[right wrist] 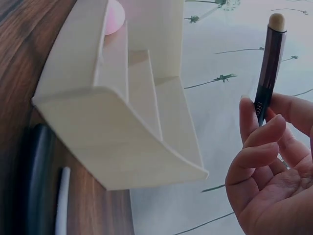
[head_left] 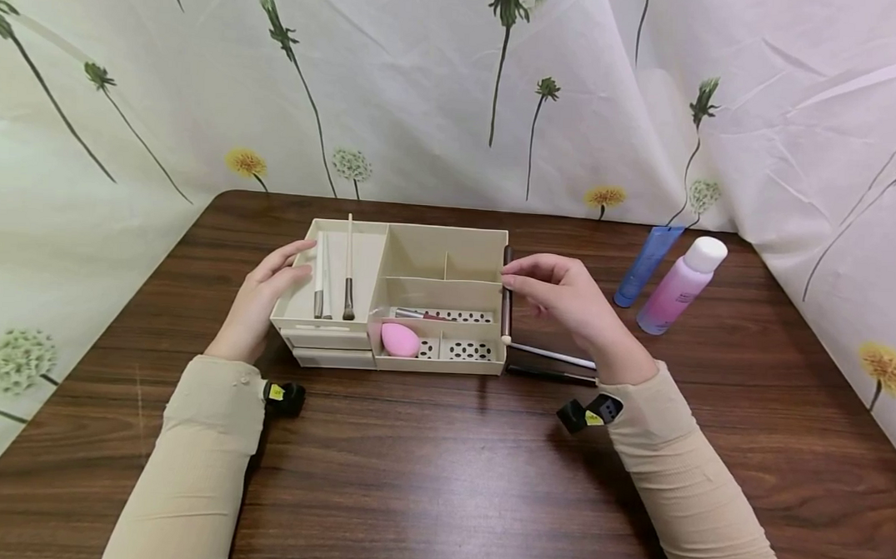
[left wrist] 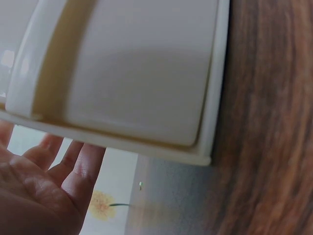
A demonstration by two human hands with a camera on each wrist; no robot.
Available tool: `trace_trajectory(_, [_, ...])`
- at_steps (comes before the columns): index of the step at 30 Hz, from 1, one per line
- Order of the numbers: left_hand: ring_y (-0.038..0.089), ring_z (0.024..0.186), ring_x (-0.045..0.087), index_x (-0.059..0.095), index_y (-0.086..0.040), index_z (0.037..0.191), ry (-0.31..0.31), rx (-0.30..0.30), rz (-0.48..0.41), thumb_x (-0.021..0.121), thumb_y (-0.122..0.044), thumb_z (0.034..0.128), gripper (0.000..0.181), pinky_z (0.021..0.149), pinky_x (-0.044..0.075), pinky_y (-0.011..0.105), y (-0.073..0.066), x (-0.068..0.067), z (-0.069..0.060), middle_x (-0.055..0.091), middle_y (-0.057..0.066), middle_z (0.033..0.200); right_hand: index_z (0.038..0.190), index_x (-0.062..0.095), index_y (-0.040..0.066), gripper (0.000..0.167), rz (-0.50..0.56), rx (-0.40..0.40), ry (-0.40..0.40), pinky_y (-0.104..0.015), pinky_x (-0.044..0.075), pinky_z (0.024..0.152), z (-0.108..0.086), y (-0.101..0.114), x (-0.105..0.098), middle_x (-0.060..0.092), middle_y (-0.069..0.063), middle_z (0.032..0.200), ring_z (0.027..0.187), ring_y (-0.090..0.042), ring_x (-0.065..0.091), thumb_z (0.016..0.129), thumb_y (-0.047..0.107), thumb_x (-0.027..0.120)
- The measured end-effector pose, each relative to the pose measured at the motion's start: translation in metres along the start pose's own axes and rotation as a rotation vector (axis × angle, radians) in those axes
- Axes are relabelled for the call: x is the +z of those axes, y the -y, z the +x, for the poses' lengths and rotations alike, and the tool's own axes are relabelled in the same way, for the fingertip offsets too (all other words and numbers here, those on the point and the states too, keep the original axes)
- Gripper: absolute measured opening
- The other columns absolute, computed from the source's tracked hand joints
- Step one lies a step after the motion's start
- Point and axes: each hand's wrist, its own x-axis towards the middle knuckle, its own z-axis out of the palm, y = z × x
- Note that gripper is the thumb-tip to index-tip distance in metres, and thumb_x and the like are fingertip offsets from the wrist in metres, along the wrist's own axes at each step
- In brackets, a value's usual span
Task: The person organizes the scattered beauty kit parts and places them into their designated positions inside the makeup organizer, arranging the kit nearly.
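A cream organizer box (head_left: 440, 366) stands on the table, holding brushes (head_left: 349, 296) in its left tray, a pink sponge (head_left: 400, 340) and a silver-and-red tube (head_left: 420, 314). The left hand (head_left: 261, 300) rests against the box's left side, fingers extended along its edge; in the left wrist view this hand (left wrist: 54, 188) is beside the drawer front. Beside the box's right wall, the right hand (head_left: 570, 300) pinches a dark pen-like stick (head_left: 507, 303) with a tan tip. The right wrist view shows the stick (right wrist: 271, 68) between thumb and fingers of the right hand (right wrist: 274, 166).
A white stick (head_left: 553, 355) and a black stick (head_left: 549, 374) lie right of the box, under the right wrist. Farther right are a blue tube (head_left: 646, 267) and a pink bottle with a white cap (head_left: 676, 289). A flowered cloth (head_left: 426, 103) hangs behind the table (head_left: 424, 479).
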Motion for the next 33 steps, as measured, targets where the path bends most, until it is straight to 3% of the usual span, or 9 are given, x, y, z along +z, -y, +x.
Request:
trace_trajectory(13, [0.021,0.152,0.016,0.048,-0.028,0.148,0.007,0.002,-0.001,0.055,-0.036,0.0998,0.049,0.123,0.011,0.049,0.003,-0.002,0.003,0.023,0.003,0.165,0.112,0.069,0.002,0.022,0.043,-0.021,0.024,-0.027,0.04,0.055,0.01,0.021,0.015,0.049,0.004,0.063,0.054,-0.012,0.042,0.093,0.014,0.068])
trace_trajectory(20, [0.021,0.152,0.015,0.048,-0.028,0.147,0.006,0.007,0.0,0.055,-0.036,0.0998,0.049,0.123,0.011,0.049,0.002,-0.001,0.001,0.023,0.002,0.165,0.107,0.07,0.004,0.017,0.082,-0.041,0.046,-0.025,0.037,0.054,0.018,0.029,0.027,0.054,0.006,0.067,0.055,-0.012,0.04,0.092,0.012,0.068])
trace_trajectory(33, [0.019,0.152,0.016,0.05,-0.028,0.146,-0.003,0.019,-0.004,0.055,-0.035,0.0999,0.047,0.123,0.012,0.048,0.002,-0.001,0.001,0.025,0.002,0.164,0.112,0.069,-0.002,0.024,0.013,-0.097,0.07,-0.025,0.04,0.053,0.036,0.04,0.053,0.059,0.008,0.071,0.052,-0.01,0.043,0.093,0.013,0.068])
